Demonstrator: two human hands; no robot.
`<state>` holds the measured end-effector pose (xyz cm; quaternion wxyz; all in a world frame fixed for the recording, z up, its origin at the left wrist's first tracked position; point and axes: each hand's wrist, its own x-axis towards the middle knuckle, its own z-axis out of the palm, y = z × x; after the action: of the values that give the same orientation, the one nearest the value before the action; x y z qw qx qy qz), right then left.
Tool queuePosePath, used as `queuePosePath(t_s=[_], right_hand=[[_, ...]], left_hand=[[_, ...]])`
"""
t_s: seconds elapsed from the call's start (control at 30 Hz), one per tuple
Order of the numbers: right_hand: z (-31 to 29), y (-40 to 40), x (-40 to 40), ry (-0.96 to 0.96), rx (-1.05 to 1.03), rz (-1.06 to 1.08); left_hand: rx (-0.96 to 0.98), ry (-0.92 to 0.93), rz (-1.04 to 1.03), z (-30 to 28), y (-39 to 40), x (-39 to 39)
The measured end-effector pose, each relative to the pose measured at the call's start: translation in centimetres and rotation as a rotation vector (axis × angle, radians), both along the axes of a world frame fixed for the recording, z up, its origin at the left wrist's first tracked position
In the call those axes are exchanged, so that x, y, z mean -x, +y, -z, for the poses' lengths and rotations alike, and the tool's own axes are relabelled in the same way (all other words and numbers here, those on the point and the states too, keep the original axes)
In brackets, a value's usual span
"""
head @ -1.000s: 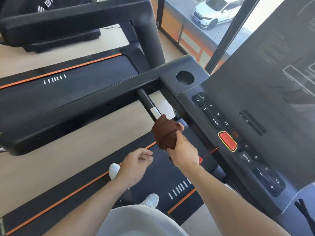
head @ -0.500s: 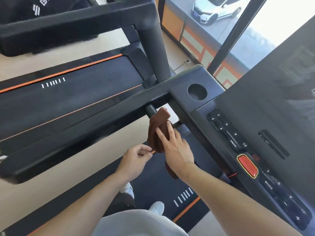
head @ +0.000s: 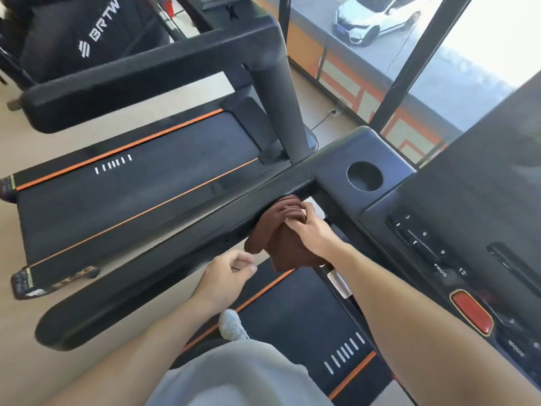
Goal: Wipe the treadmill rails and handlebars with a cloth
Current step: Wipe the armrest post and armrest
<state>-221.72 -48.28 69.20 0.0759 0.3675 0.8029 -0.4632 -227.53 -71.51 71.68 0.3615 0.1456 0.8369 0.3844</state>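
Note:
A brown cloth (head: 279, 244) is bunched around the inner handlebar, right under the long black side rail (head: 164, 256) where it joins the console. My right hand (head: 310, 227) grips the cloth, fingers wrapped over its top. A short silver piece of the handlebar (head: 339, 284) shows below my right forearm; the rest is hidden by cloth and arm. My left hand (head: 227, 273) hovers just left of the cloth's hanging end, fingers curled in and holding nothing.
The console (head: 439, 250) with number buttons, a red stop button (head: 471, 312) and a round cup holder (head: 364, 175) lies to the right. A neighbouring treadmill (head: 131, 177) and its upright post (head: 281, 92) stand to the left. My white shoe (head: 232, 325) rests on the belt below.
My right hand has slid the cloth up the handlebar until it sits against the underside of the side rail. The left hand stayed close beside it. The camera has tilted.

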Motion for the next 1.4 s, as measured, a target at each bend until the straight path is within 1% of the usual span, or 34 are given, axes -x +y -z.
queuePosePath(t_s=[0.07, 0.17, 0.2, 0.37, 0.47, 0.6, 0.73, 0.9, 0.97, 1.1, 1.13, 1.17, 1.2, 1.23, 1.3, 1.33, 1.37, 1.4], right_hand=[[0.0, 0.7, -0.3, 0.010, 0.175, 0.062], [0.1, 1.3, -1.9, -0.028, 0.471, 0.256], [-0.1, 1.3, -2.8, -0.046, 0.534, 0.279], [-1.5, 1.1, -9.0, -0.100, 0.695, 0.262], [-1.0, 0.9, -13.7, -0.168, 0.763, 0.223], [-0.8, 0.9, -16.7, -0.222, 0.690, 0.165], [-1.3, 0.1, -18.4, -0.155, 0.550, 0.132], [-0.4, -0.4, -18.8, -0.139, 0.282, -0.012], [-0.6, -0.8, -19.4, -0.151, 0.141, -0.075], [-0.8, -3.4, -21.5, -0.207, -0.348, -0.141], [-0.9, -4.3, -22.1, -0.211, -0.445, -0.156], [-1.0, -5.1, -22.6, -0.203, -0.498, -0.167], [-1.1, -5.5, -23.0, -0.189, -0.497, -0.168], [-1.3, -5.5, -23.1, -0.159, -0.440, -0.138], [-1.7, -4.7, -22.9, -0.078, -0.270, -0.003], [-1.7, -4.0, -22.7, -0.076, -0.216, 0.066], [-1.8, -3.3, -22.5, -0.122, -0.193, 0.085], [-1.8, -2.9, -22.3, -0.205, -0.183, 0.060]], left_hand=[[-0.012, 0.011, 0.013, -0.1, 0.1, -0.5], [-0.014, 0.033, 0.035, -0.4, 0.1, -1.9], [-0.015, 0.034, 0.039, -0.5, 0.0, -2.5], [-0.010, 0.032, -0.003, -0.9, -1.0, -6.5], [-0.019, 0.005, -0.047, -1.1, -1.4, -9.5], [-0.058, -0.036, -0.053, -1.0, -1.5, -13.7], [-0.071, -0.081, -0.034, -0.9, -1.7, -16.7], [-0.075, -0.066, -0.037, -1.2, -1.7, -18.1], [-0.070, -0.057, -0.040, -1.0, -1.6, -18.3], [-0.064, -0.069, -0.047, -0.4, -1.4, -18.6], [-0.062, -0.075, -0.046, -0.2, -1.3, -18.7], [-0.059, -0.076, -0.043, 0.0, -1.2, -18.6], [-0.057, -0.073, -0.035, 0.2, -1.0, -18.6], [-0.056, -0.071, -0.024, 0.4, -0.8, -18.4], [-0.063, -0.074, -0.002, 0.7, -0.4, -17.9], [-0.070, -0.077, 0.008, 0.8, -0.2, -17.5], [-0.077, -0.081, 0.018, 0.8, -0.1, -17.1], [-0.085, -0.086, 0.027, 0.7, 0.0, -16.6]])
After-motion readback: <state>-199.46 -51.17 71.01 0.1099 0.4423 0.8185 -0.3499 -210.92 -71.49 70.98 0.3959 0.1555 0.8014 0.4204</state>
